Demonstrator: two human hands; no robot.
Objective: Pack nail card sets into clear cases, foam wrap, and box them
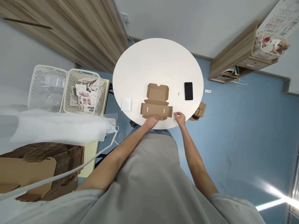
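Observation:
An unfolded brown cardboard box (157, 108) lies on the white round table (156, 59), its lid panel toward the far side and two white slots showing in the near panel. My left hand (152, 120) rests with fingers stretched out on the box's near flap. Just right of the box, my right hand (179, 118) is at the table, thumb and fingertips pinched together. Whatever may be between those fingertips is too small to make out. To the left of the box sits a small stack of white squares (126, 104).
A black phone (188, 91) lies at the table's right. White baskets (81, 91) holding packets stand left, near a white wrapping roll (58, 127) and stacked flat cardboard (39, 168). Small brown boxes (199, 111) sit low beside the table's right edge.

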